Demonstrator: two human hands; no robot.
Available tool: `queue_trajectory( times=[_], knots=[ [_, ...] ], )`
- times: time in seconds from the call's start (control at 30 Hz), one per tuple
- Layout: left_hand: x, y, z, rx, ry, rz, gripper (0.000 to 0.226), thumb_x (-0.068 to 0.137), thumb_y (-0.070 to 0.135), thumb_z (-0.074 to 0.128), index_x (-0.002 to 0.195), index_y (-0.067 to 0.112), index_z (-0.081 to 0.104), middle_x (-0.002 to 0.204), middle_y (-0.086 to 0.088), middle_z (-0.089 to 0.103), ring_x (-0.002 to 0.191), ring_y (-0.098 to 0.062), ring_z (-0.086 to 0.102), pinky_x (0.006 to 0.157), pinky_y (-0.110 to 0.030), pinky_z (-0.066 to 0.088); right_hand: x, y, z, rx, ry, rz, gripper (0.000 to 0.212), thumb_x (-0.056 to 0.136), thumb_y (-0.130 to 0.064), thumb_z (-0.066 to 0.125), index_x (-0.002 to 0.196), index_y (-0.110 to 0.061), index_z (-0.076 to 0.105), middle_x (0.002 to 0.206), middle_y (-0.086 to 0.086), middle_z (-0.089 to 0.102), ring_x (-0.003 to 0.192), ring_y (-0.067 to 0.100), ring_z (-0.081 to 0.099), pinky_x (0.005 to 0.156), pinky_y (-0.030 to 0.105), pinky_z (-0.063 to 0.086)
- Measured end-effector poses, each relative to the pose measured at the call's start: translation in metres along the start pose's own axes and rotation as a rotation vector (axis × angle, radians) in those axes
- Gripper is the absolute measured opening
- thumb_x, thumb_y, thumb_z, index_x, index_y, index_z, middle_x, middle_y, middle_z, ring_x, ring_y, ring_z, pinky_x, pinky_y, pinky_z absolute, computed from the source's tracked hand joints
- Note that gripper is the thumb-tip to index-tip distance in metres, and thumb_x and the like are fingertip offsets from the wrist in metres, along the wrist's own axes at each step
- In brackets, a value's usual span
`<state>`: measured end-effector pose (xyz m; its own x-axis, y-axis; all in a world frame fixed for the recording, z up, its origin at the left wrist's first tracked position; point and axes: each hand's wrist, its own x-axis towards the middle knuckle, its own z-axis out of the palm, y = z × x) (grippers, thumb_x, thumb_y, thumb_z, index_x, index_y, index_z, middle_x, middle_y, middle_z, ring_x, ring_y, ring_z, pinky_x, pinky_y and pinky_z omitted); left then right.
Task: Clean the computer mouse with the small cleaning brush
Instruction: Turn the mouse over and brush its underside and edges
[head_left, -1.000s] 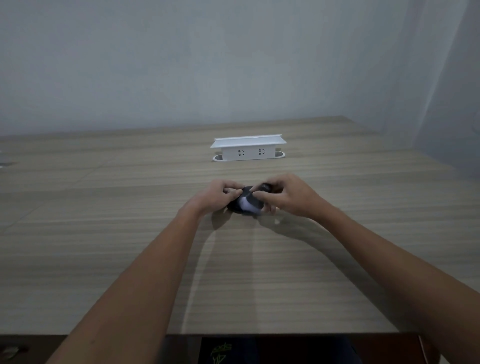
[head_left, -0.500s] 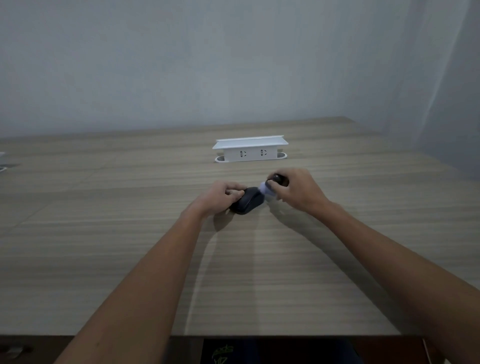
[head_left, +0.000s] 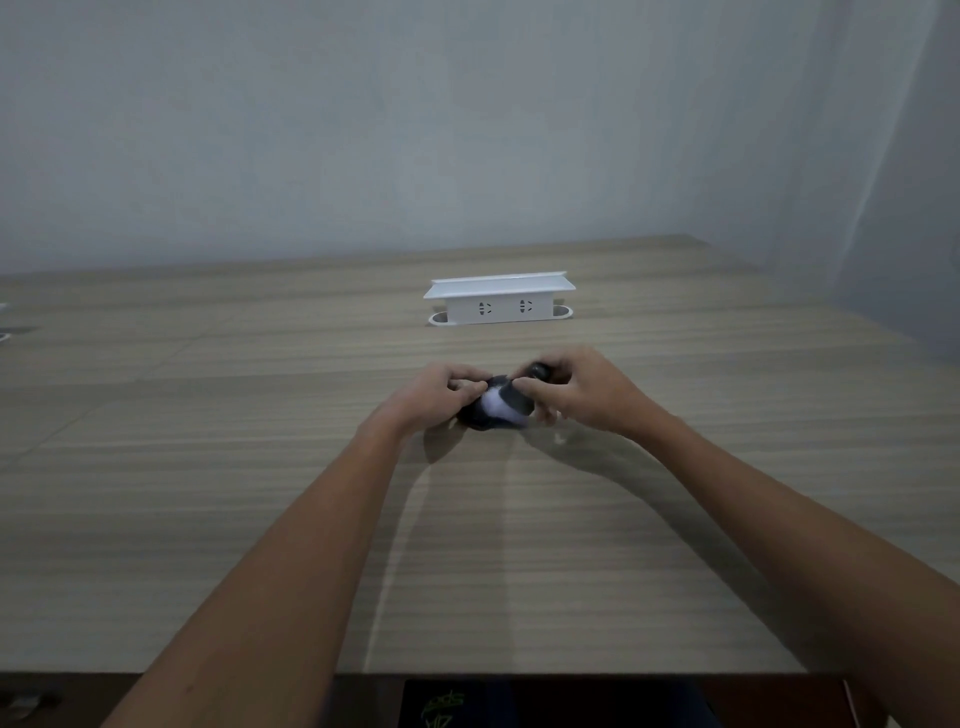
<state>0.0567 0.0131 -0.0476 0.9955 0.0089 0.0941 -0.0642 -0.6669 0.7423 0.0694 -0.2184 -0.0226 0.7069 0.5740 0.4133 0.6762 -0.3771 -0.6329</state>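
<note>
A black computer mouse (head_left: 475, 415) lies on the wooden table (head_left: 260, 493) at the centre of the head view, mostly covered by my hands. My left hand (head_left: 434, 395) grips its left side and holds it still. My right hand (head_left: 576, 392) is closed on the small cleaning brush (head_left: 511, 400), a dark handle with a pale, whitish bristle tuft. The tuft rests on top of the mouse between my two hands. The handle's dark end pokes out above my right fingers.
A white power socket box (head_left: 498, 299) with two outlets stands on the table just beyond my hands. The grey wall rises behind the table. The table's front edge runs along the bottom, with a dark gap below it.
My right hand has swept the brush back from the mouse's far right end onto its top, closer to my left hand. My left hand has kept its hold.
</note>
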Motion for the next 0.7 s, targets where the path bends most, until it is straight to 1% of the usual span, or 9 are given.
queue_trajectory(
  times=[0.1, 0.17, 0.23, 0.3, 0.33, 0.4, 0.5, 0.57, 0.7],
  knots=[
    [-0.002, 0.003, 0.000, -0.015, -0.016, 0.000, 0.021, 0.101, 0.021, 0.054, 0.113, 0.029, 0.069, 0.085, -0.007, 0.054, 0.074, -0.015, 0.051, 0.063, -0.018, 0.043, 0.008, 0.014, -0.001, -0.204, 0.175, 0.055, 0.014, 0.088, -0.019, 0.067, 0.089, -0.011, 0.079, 0.063, -0.005, 0.068, 0.061, 0.016, 0.067, 0.066, 0.034, 0.057],
    [-0.004, 0.004, -0.001, -0.024, -0.022, -0.002, 0.023, 0.101, 0.022, 0.054, 0.112, 0.037, 0.066, 0.087, -0.007, 0.056, 0.078, -0.017, 0.053, 0.068, -0.022, 0.045, 0.010, 0.016, -0.003, -0.200, 0.226, 0.086, 0.015, 0.088, -0.017, 0.066, 0.089, -0.009, 0.078, 0.065, -0.006, 0.067, 0.063, 0.019, 0.070, 0.068, 0.038, 0.060],
    [-0.005, 0.005, -0.002, -0.011, -0.029, -0.002, 0.026, 0.101, 0.024, 0.054, 0.120, 0.034, 0.068, 0.088, -0.008, 0.060, 0.079, -0.018, 0.056, 0.074, -0.027, 0.048, 0.011, 0.016, -0.006, -0.109, 0.254, 0.135, 0.014, 0.090, -0.014, 0.064, 0.090, -0.008, 0.077, 0.064, -0.001, 0.071, 0.056, 0.015, 0.070, 0.061, 0.029, 0.060],
    [-0.007, 0.008, -0.002, 0.015, -0.032, -0.004, 0.028, 0.099, 0.031, 0.057, 0.125, 0.032, 0.067, 0.088, -0.007, 0.061, 0.078, -0.017, 0.057, 0.080, -0.033, 0.050, 0.012, 0.017, -0.006, -0.042, 0.277, 0.193, 0.014, 0.089, -0.012, 0.063, 0.088, -0.006, 0.076, 0.061, 0.003, 0.072, 0.047, 0.009, 0.066, 0.051, 0.016, 0.054],
    [-0.009, 0.012, -0.004, 0.040, -0.034, -0.006, 0.030, 0.097, 0.036, 0.059, 0.126, 0.033, 0.066, 0.088, -0.004, 0.062, 0.078, -0.016, 0.057, 0.082, -0.033, 0.050, 0.013, 0.017, -0.005, -0.028, 0.277, 0.211, 0.014, 0.089, -0.012, 0.063, 0.088, -0.005, 0.075, 0.061, 0.005, 0.072, 0.045, 0.007, 0.065, 0.049, 0.013, 0.051],
    [-0.012, 0.018, -0.006, 0.089, -0.070, -0.014, 0.038, 0.090, 0.048, 0.066, 0.126, 0.037, 0.063, 0.090, 0.005, 0.062, 0.081, -0.011, 0.059, 0.080, -0.028, 0.048, 0.017, 0.021, -0.003, -0.033, 0.244, 0.226, 0.016, 0.091, -0.013, 0.062, 0.089, -0.002, 0.074, 0.065, 0.008, 0.074, 0.043, 0.004, 0.064, 0.047, 0.011, 0.048],
    [-0.011, 0.020, -0.007, 0.163, -0.134, 0.011, 0.074, 0.069, 0.062, 0.078, 0.135, 0.034, 0.060, 0.101, 0.009, 0.068, 0.090, -0.010, 0.064, 0.087, -0.031, 0.052, 0.025, 0.023, -0.002, -0.013, 0.178, 0.236, 0.016, 0.095, -0.016, 0.063, 0.096, -0.005, 0.074, 0.070, 0.009, 0.076, 0.048, 0.009, 0.067, 0.046, 0.012, 0.046],
    [-0.009, 0.018, -0.006, 0.198, -0.128, 0.033, 0.080, 0.064, 0.059, 0.083, 0.136, 0.035, 0.058, 0.105, 0.007, 0.071, 0.090, -0.010, 0.065, 0.085, -0.029, 0.053, 0.028, 0.022, -0.004, -0.003, 0.143, 0.252, 0.015, 0.096, -0.017, 0.063, 0.097, -0.007, 0.074, 0.072, 0.009, 0.077, 0.052, 0.013, 0.069, 0.046, 0.010, 0.045],
    [-0.010, 0.020, -0.004, 0.176, -0.131, 0.051, 0.078, 0.067, 0.046, 0.087, 0.138, 0.031, 0.057, 0.111, 0.002, 0.070, 0.095, -0.013, 0.066, 0.091, -0.031, 0.053, 0.031, 0.019, -0.011, -0.002, 0.150, 0.258, 0.016, 0.093, -0.014, 0.062, 0.092, -0.003, 0.074, 0.071, 0.013, 0.076, 0.046, 0.008, 0.063, 0.047, 0.013, 0.046]
  ],
)
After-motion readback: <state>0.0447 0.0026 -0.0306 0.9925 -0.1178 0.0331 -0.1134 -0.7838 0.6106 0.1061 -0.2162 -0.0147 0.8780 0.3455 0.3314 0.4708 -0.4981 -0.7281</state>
